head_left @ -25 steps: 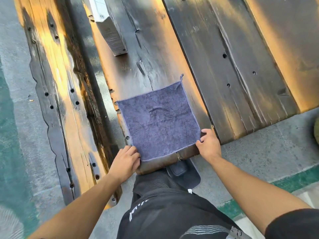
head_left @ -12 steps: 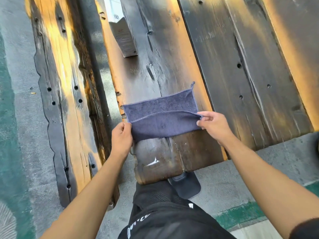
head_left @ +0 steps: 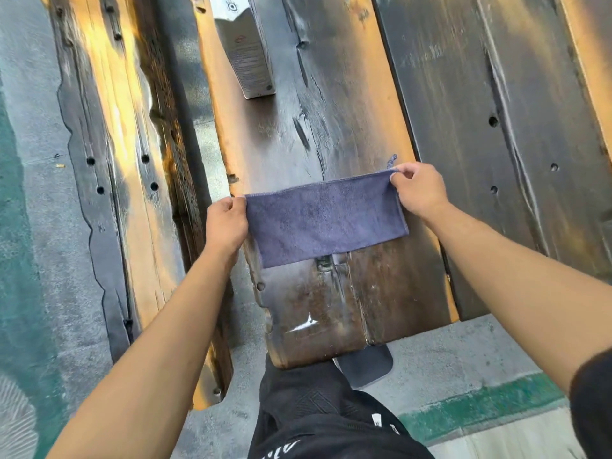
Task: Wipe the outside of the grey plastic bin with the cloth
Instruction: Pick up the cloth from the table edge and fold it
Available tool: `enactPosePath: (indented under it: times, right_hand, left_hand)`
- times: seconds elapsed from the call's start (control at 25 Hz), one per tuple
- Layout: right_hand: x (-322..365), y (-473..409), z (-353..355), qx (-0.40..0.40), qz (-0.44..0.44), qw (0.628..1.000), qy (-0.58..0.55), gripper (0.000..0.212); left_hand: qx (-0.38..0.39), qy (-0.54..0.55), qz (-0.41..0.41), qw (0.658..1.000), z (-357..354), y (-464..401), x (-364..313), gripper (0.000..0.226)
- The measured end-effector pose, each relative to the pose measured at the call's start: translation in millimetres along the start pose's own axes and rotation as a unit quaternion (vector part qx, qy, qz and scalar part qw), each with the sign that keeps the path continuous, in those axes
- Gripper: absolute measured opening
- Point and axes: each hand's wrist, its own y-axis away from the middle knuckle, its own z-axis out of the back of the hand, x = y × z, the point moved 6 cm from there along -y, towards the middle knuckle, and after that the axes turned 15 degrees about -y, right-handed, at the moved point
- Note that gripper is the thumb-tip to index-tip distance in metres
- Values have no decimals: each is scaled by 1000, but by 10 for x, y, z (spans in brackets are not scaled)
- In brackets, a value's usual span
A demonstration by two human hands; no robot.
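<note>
A blue-grey cloth [head_left: 326, 221] lies folded in half on the near end of a dark wooden table [head_left: 331, 127]. My left hand [head_left: 227, 223] pinches the cloth's far left corner. My right hand [head_left: 419, 190] pinches its far right corner, where a small loop sticks out. The fold line runs along the near side. No grey plastic bin is in view.
A tall silver-white carton [head_left: 245, 48] stands further back on the same plank. A wooden bench [head_left: 122, 160] runs along the left over a concrete floor. More table planks [head_left: 496, 127] spread to the right. My dark trousers and shoe [head_left: 364, 366] are below the table edge.
The cloth lay spread flat a second ago. Both hands lifted its near edge and carried it over to the far edge, so it is now folded in half.
</note>
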Motion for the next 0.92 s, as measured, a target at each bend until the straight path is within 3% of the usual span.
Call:
enactPosePath:
  times: [0.28,0.4,0.6,0.8,0.92]
  right_hand:
    - [-170,77,-2,-54,-37,997,-39,21]
    - [-286,229,19,-68,-56,996,-2,29]
    - [-501,611,37,-88,-77,991,65,29]
    - [-584,713,24,-98,-133,985,55,30]
    - [-535,736,41,-93,-155,983,33,6]
  left_hand:
    - [-17,-20,35,999,22,83,156,32]
    - [-16,-60,28,998,57,221,260,16]
    - [1,-145,27,989,-26,575,458,8]
    - [4,-117,53,992,-77,739,517,16]
    - [15,-75,87,993,-110,742,573,10]
